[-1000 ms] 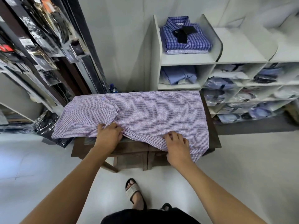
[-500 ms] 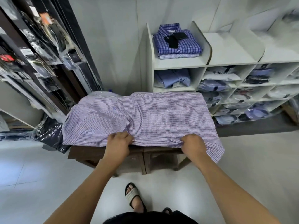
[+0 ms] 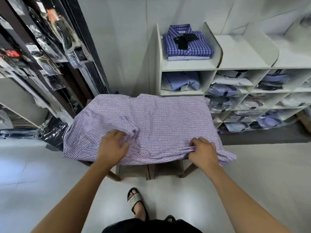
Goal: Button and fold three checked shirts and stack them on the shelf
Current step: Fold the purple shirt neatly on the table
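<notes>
Two folded checked shirts (image 3: 187,46) occupy the white shelf's (image 3: 188,65) top left compartment. One lilac checked shirt (image 3: 168,121) covers the wooden table (image 3: 151,170); left hand (image 3: 112,147) and right hand (image 3: 204,151) each pinch its near fabric.

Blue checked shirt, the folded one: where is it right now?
Head view, upper right of centre: the folded blue checked shirt tops a stack in the white shelf's top-left compartment, beyond the table.
</notes>
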